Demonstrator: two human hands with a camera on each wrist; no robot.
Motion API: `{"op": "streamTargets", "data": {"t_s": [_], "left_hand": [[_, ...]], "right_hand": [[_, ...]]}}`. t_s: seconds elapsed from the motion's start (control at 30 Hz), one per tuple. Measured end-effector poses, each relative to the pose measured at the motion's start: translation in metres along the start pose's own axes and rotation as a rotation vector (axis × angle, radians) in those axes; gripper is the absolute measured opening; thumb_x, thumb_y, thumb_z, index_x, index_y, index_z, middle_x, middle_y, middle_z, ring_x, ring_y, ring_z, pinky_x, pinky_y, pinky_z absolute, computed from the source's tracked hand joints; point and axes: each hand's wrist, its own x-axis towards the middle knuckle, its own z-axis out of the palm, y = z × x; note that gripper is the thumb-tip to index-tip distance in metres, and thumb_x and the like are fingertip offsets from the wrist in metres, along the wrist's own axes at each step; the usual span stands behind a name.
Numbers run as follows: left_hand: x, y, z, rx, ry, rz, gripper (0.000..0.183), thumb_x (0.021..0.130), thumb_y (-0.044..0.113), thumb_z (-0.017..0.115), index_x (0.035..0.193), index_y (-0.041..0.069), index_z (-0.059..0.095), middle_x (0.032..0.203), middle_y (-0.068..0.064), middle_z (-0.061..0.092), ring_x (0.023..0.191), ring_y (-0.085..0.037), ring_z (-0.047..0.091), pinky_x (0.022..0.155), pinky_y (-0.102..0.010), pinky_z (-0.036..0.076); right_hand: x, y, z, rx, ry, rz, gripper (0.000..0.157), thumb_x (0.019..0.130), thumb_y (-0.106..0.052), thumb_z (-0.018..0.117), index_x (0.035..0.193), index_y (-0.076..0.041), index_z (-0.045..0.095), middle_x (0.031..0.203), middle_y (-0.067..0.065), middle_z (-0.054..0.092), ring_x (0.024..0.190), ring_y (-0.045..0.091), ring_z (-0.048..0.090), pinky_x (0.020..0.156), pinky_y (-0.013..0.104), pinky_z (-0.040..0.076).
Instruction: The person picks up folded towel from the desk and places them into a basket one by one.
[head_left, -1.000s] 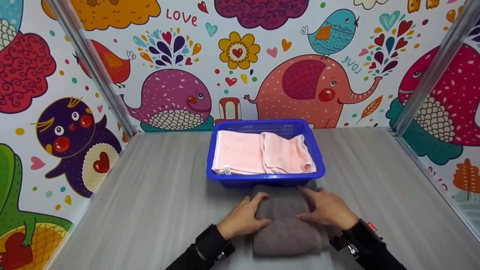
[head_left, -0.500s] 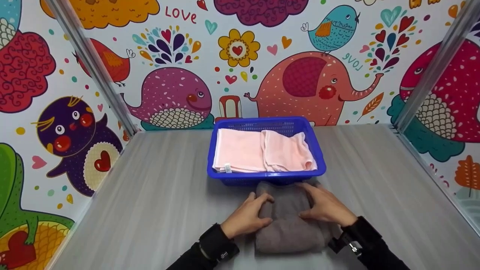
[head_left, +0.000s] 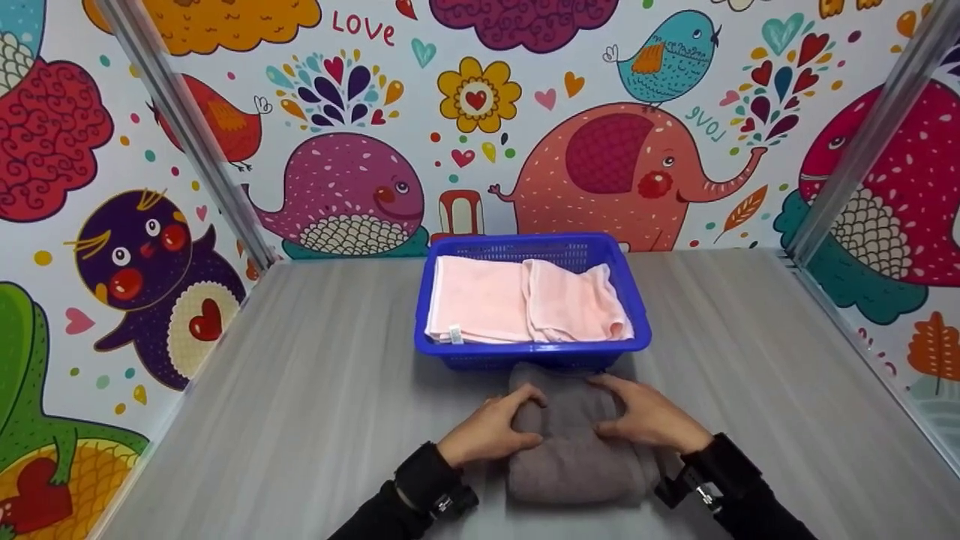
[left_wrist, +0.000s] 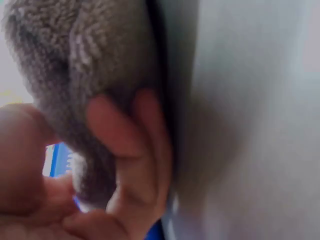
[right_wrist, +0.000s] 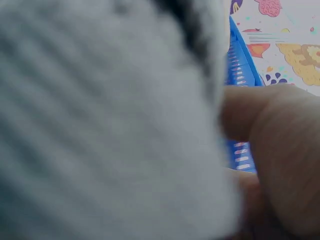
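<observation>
A folded grey towel (head_left: 574, 465) lies on the table just in front of the blue basket. My left hand (head_left: 491, 429) holds its left side, thumb on top. In the left wrist view, curled fingertips (left_wrist: 112, 125) press into the towel's thick pile close to the tabletop. On the opposite side my right hand (head_left: 656, 416) grips the right edge, its thumb over the top and the other fingers along the far side. Blurred towel cloth (right_wrist: 115, 125) fills most of the right wrist view and hides those fingers' tips.
The blue plastic basket (head_left: 532, 349) stands directly beyond the towel. Two folded pink towels (head_left: 480, 300) lie side by side in it. Grey wood-patterned tabletop (head_left: 322, 360) extends to both sides. Cartoon-printed walls with metal posts (head_left: 862, 142) enclose the back and sides.
Both hands keep their hold on the grey towel. The left hand has shifted slightly in and its fingers have drawn up the far left part of the towel. The basket stays put.
</observation>
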Motion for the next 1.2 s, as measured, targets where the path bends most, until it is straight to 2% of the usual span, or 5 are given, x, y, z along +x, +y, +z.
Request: {"op": "streamTargets", "data": {"t_s": [0.2,0.43,0.77,1.0,1.2], "left_hand": [[0.004,-0.003,0.002,-0.042,-0.001,0.041,0.038,0.09,0.02,0.078,0.124,0.025,0.06,0.137,-0.004,0.064,0.128,-0.024,0.06,0.106,-0.043,0.048],[0.002,-0.001,0.003,-0.057,0.001,0.037,0.035,0.088,0.015,0.077,0.119,0.024,0.062,0.126,-0.003,0.066,0.099,-0.013,0.056,0.088,-0.031,0.046],[-0.002,0.017,-0.005,-0.044,0.01,0.071,0.034,0.084,0.013,0.078,0.115,0.023,0.067,0.126,0.005,0.067,0.117,-0.016,0.058,0.101,-0.033,0.045],[-0.012,0.034,-0.019,-0.055,-0.022,0.083,0.033,0.089,0.016,0.076,0.118,0.026,0.065,0.126,0.005,0.065,0.114,-0.015,0.055,0.099,-0.033,0.043],[-0.02,0.048,-0.031,-0.043,0.035,0.12,0.032,0.091,0.018,0.075,0.12,0.027,0.064,0.125,0.006,0.065,0.108,-0.014,0.052,0.095,-0.032,0.041]], "right_hand": [[-0.003,-0.001,-0.001,-0.051,0.012,-0.021,0.07,0.081,-0.027,0.085,0.144,-0.011,0.06,0.138,0.019,0.065,0.125,0.042,0.062,0.102,0.061,0.049],[-0.002,-0.006,0.002,-0.065,0.053,-0.05,0.065,0.074,-0.017,0.085,0.134,-0.002,0.066,0.128,0.018,0.07,0.119,0.04,0.065,0.099,0.058,0.051],[-0.007,-0.017,-0.016,-0.048,0.015,-0.094,0.059,0.071,-0.013,0.088,0.127,-0.004,0.072,0.122,0.012,0.074,0.115,0.036,0.067,0.094,0.054,0.054],[-0.017,-0.035,-0.038,-0.031,-0.03,-0.095,0.057,0.078,-0.017,0.085,0.132,-0.006,0.069,0.128,0.013,0.071,0.121,0.037,0.065,0.096,0.058,0.053],[-0.025,-0.049,-0.053,-0.031,0.017,-0.093,0.056,0.083,-0.02,0.084,0.135,-0.007,0.067,0.134,0.015,0.068,0.124,0.037,0.063,0.099,0.061,0.05]]}}
